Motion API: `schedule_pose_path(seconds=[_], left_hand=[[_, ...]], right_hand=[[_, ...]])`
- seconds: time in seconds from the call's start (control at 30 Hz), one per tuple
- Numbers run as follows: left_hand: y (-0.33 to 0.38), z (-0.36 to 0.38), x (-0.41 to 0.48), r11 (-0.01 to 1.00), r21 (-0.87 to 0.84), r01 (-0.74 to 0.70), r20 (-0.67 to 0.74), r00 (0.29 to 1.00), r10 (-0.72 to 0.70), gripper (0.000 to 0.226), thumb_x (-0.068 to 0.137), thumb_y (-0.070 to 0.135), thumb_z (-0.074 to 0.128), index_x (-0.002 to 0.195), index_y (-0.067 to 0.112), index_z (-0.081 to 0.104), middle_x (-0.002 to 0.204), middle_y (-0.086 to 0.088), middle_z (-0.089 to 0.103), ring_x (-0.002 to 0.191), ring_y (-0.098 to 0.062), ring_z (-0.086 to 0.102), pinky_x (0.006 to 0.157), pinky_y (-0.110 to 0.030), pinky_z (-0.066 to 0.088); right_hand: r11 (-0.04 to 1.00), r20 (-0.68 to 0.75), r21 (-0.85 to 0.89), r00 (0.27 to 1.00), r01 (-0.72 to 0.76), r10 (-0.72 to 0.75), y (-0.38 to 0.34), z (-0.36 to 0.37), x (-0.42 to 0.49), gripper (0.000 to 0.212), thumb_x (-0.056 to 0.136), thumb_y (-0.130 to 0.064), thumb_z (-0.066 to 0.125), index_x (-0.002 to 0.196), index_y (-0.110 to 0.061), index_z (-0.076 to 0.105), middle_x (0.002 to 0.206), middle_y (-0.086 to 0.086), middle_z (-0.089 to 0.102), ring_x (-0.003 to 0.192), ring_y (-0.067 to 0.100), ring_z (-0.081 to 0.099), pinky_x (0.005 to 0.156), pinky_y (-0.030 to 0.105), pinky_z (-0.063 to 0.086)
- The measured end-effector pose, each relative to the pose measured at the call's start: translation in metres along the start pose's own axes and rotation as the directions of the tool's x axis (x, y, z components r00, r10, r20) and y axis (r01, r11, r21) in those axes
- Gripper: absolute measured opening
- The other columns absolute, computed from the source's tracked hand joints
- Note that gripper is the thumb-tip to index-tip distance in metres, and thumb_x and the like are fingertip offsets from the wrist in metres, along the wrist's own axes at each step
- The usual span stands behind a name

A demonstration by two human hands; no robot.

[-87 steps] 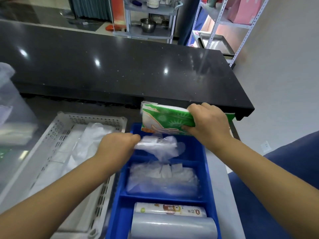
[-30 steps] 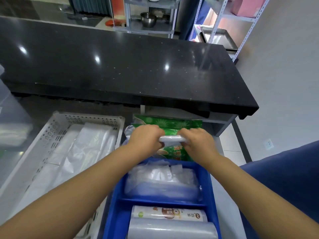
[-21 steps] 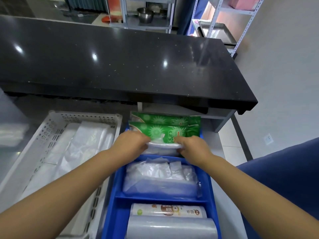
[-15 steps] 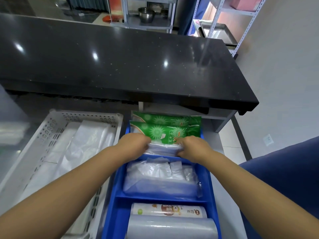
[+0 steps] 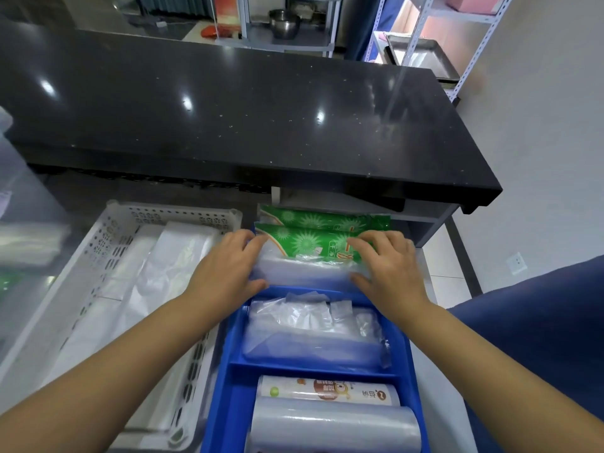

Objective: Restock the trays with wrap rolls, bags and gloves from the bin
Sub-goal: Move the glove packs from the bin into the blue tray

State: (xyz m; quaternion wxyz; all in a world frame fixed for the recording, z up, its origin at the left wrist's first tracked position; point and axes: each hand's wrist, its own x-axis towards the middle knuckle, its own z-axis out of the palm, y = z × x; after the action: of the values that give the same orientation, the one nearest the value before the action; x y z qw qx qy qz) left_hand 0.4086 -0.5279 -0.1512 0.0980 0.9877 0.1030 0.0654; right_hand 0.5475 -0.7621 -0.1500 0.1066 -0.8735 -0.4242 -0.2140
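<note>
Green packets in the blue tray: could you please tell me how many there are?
2. Both stand in the blue tray's far compartment: one green packet at the back, the other just in front of it, behind the clear pack. Others may be hidden behind them.

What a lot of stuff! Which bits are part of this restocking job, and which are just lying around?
Job: clear pack gripped by left hand and right hand, green packs, blue tray, wrap rolls, white basket.
Lying about: black counter, metal bowl, wall socket.
</note>
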Motion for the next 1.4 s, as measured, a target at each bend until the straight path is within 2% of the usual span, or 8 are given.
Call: schedule_pose_path(seconds=[0.1,0.27,0.47,0.73,0.9,1.1,1.2,1.4], left_hand=[[0.006,0.005,0.002,0.999,-0.051,-0.001,0.013,1.000,0.002,0.059,0.078,0.021,0.067,0.132,0.015,0.046,0.118,-0.007,0.056,0.103,-0.028,0.054,0.075,-0.037,0.048],[0.014,0.006,0.016,0.999,-0.030,-0.045,0.035,0.998,0.046,0.046,0.087,0.017,0.050,0.133,0.019,0.045,0.109,-0.008,0.067,0.091,-0.035,0.060,0.065,-0.035,0.041],[0.017,0.006,0.033,0.997,0.044,-0.064,0.144,0.988,0.057,0.027,0.093,0.013,0.040,0.108,0.012,0.061,0.103,-0.012,0.061,0.098,-0.030,0.051,0.070,-0.030,0.024],[0.015,0.005,0.045,0.986,0.106,-0.131,0.232,0.967,0.104,0.019,0.088,0.017,0.046,0.095,0.013,0.063,0.093,-0.006,0.061,0.097,-0.027,0.051,0.077,-0.035,0.043],[0.018,0.010,0.043,0.968,0.149,-0.199,-0.014,0.979,0.204,0.055,0.077,0.019,0.060,0.131,0.014,0.048,0.131,-0.008,0.051,0.120,-0.027,0.044,0.095,-0.037,0.035],[0.023,0.013,0.051,0.983,0.150,-0.106,0.152,0.985,0.083,0.086,0.080,0.046,0.051,0.149,0.019,0.007,0.156,-0.005,0.018,0.141,-0.022,0.016,0.114,-0.042,0.010],[0.024,0.012,0.055,0.979,0.171,-0.108,0.106,0.990,0.091,0.084,0.079,0.043,0.053,0.148,0.016,0.014,0.153,-0.004,0.027,0.137,-0.022,0.023,0.112,-0.042,0.015],[0.024,0.014,0.055,0.991,0.089,-0.103,0.115,0.989,0.093,0.070,0.080,0.030,0.052,0.145,0.018,0.028,0.145,-0.002,0.040,0.131,-0.020,0.034,0.108,-0.036,0.024]], right_hand=[[0.998,-0.189,-0.057,0.982,-0.025,0.014,-0.003,0.006,-0.009,0.049,0.063,-0.023,0.080,0.109,-0.013,0.065,0.118,0.011,0.056,0.111,0.029,0.039,0.093,0.043,0.030],[0.996,-0.330,0.057,0.940,-0.066,0.081,-0.006,0.007,-0.026,0.034,0.071,-0.022,0.074,0.100,-0.018,0.056,0.105,0.007,0.044,0.092,0.027,0.040,0.077,0.038,0.031],[0.966,0.139,0.240,0.988,-0.093,0.061,-0.008,0.006,-0.011,0.016,0.081,-0.005,0.068,0.097,-0.001,0.064,0.091,0.014,0.062,0.077,0.033,0.058,0.056,0.041,0.049],[0.988,0.604,0.111,0.797,-0.111,0.022,0.002,0.015,0.009,0.017,0.097,-0.024,0.040,0.086,-0.014,0.049,0.083,0.011,0.063,0.070,0.030,0.054,0.052,0.033,0.033],[0.999,0.586,0.028,0.810,-0.035,0.012,0.003,0.017,0.019,0.023,0.095,-0.027,0.044,0.093,-0.011,0.060,0.091,0.010,0.066,0.083,0.029,0.055,0.057,0.031,0.034],[0.997,0.288,-0.033,0.956,0.065,-0.053,0.008,0.007,0.023,0.058,0.067,-0.040,0.077,0.115,-0.013,0.058,0.122,0.011,0.055,0.112,0.033,0.047,0.090,0.042,0.040],[0.997,0.356,-0.029,0.932,0.076,-0.061,0.010,0.010,0.028,0.081,0.072,-0.045,0.073,0.139,-0.018,0.036,0.144,0.007,0.038,0.131,0.030,0.033,0.108,0.044,0.025],[0.997,0.400,-0.016,0.914,0.081,-0.068,0.011,0.023,0.026,0.073,0.079,-0.044,0.067,0.139,-0.017,0.035,0.137,0.003,0.045,0.123,0.025,0.040,0.101,0.039,0.030]])
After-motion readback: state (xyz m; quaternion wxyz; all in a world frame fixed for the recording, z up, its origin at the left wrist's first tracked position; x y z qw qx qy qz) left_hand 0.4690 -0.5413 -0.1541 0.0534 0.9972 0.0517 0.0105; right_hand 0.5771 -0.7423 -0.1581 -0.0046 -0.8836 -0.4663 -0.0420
